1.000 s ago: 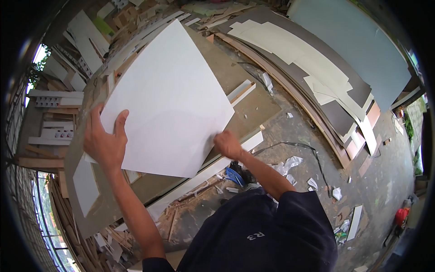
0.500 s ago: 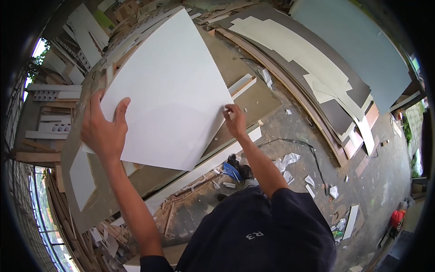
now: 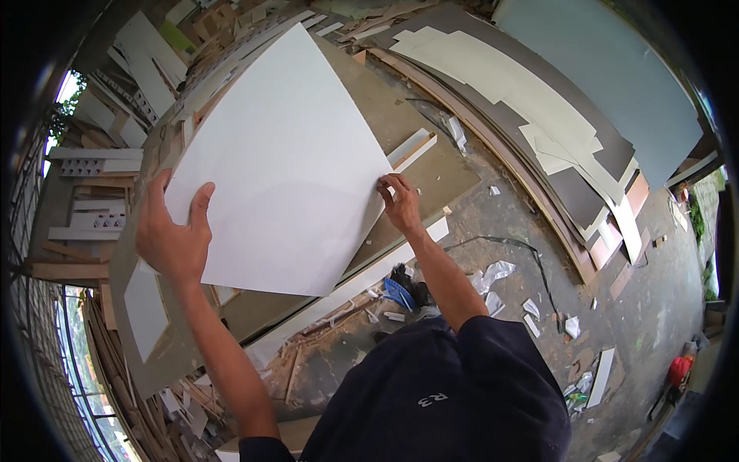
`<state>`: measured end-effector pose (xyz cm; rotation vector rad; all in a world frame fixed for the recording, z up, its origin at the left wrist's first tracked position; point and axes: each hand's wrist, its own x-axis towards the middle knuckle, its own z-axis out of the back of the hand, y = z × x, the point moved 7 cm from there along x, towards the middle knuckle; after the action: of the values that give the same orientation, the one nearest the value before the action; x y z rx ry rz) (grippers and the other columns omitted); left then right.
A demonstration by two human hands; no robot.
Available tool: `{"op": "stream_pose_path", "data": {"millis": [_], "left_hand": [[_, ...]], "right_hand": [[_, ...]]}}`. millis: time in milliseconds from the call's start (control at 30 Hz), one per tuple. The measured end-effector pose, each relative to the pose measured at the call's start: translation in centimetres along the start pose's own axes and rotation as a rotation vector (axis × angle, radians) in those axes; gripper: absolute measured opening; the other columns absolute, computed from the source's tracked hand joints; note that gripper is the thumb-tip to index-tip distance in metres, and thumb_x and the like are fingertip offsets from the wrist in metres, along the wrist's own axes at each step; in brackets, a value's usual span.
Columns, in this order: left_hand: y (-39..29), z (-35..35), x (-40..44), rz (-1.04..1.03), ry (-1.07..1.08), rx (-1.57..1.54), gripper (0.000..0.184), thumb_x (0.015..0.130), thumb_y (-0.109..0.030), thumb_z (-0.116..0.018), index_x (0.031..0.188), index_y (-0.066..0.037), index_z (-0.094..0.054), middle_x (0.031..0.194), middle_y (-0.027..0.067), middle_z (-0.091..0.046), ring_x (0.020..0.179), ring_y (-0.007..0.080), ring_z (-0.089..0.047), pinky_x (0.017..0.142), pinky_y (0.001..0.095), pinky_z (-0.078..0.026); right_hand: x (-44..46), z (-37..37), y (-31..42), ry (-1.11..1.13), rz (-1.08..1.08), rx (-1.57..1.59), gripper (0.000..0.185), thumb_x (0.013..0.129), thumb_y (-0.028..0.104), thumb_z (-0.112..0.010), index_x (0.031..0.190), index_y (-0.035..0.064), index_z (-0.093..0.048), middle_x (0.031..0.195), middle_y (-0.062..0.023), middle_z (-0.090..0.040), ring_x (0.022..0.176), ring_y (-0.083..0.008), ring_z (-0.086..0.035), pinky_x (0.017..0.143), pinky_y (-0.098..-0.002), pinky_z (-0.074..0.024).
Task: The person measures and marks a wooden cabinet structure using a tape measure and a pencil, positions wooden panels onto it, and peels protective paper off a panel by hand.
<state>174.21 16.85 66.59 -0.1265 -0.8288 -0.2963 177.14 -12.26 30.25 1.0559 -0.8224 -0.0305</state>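
A large white panel [image 3: 281,165] is held over the workbench [image 3: 350,81], its near edge toward my body. My left hand [image 3: 175,239] grips its left edge, thumb on top and the other fingers out of sight round the side. At the right edge, my right hand [image 3: 402,204] pinches the panel between thumb and curled fingers. Just past that hand, a narrow white strip with a wooden core [image 3: 412,148] lies on the bench. A smaller white piece [image 3: 146,312] lies by my left forearm.
To the right stands a stack of large sheets [image 3: 539,100] with pale offcuts on top. A black cable [image 3: 531,250] and white scraps [image 3: 493,273] litter the floor. Wooden offcuts [image 3: 115,369] pile up at lower left. White boards [image 3: 142,61] fill the far left.
The panel's far corner has dropped slightly toward me and to the left. Both hands keep their hold, with the left hand shifted slightly down.
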Motion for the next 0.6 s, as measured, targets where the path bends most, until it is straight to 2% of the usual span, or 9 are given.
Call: {"op": "stream_pose_path", "data": {"millis": [133,333,400,433,600], "left_hand": [[-0.2,0.1,0.1,-0.023,-0.015,0.013,0.051,0.078,-0.04,-0.084,0.115,-0.009,-0.065,0.105,0.0103,-0.072,0.093,0.0326,-0.069,0.076,0.0423,-0.053],[-0.2,0.3,0.2,-0.003,0.007,0.021,0.052,0.078,-0.041,-0.084,0.115,-0.008,-0.066,0.106,0.0103,-0.072,0.095,0.0324,-0.069,0.079,0.0418,-0.053],[-0.1,0.1,0.3,0.011,0.02,0.021,0.052,0.078,-0.041,-0.084,0.115,-0.008,-0.066,0.106,0.0103,-0.072,0.095,0.0324,-0.069,0.079,0.0418,-0.053],[-0.1,0.1,0.3,0.01,0.01,0.007,0.052,0.078,-0.04,-0.084,0.114,-0.008,-0.066,0.106,0.0105,-0.072,0.095,0.0326,-0.069,0.079,0.0418,-0.053],[-0.1,0.1,0.3,0.012,0.002,0.022,0.052,0.077,-0.039,-0.084,0.114,-0.008,-0.065,0.106,0.011,-0.071,0.095,0.033,-0.069,0.079,0.0419,-0.053]], "right_hand": [[0.1,-0.2,-0.4,-0.025,0.023,0.041,0.021,0.083,-0.001,-0.072,0.103,0.0029,-0.066,0.102,-0.014,-0.067,0.09,-0.0315,-0.067,0.079,-0.0403,-0.0542],[0.3,-0.1,-1.0,0.118,0.062,0.065,0.019,0.082,-0.002,-0.072,0.1,0.0026,-0.067,0.1,-0.014,-0.067,0.09,-0.0326,-0.067,0.079,-0.0396,-0.0548],[0.4,0.4,-1.7,0.085,-0.124,0.109,0.016,0.083,-0.002,-0.071,0.098,0.0026,-0.069,0.099,-0.0142,-0.068,0.092,-0.0332,-0.067,0.08,-0.0392,-0.0553],[0.6,0.5,-1.5,0.089,-0.121,0.112,0.016,0.083,-0.002,-0.071,0.098,0.0026,-0.069,0.099,-0.0142,-0.068,0.092,-0.0332,-0.067,0.08,-0.0392,-0.0553],[0.8,0.2,-0.4,0.069,0.162,-0.132,0.021,0.083,0.001,-0.072,0.104,0.0043,-0.071,0.103,-0.0127,-0.07,0.099,-0.033,-0.066,0.085,-0.042,-0.0545]]}}
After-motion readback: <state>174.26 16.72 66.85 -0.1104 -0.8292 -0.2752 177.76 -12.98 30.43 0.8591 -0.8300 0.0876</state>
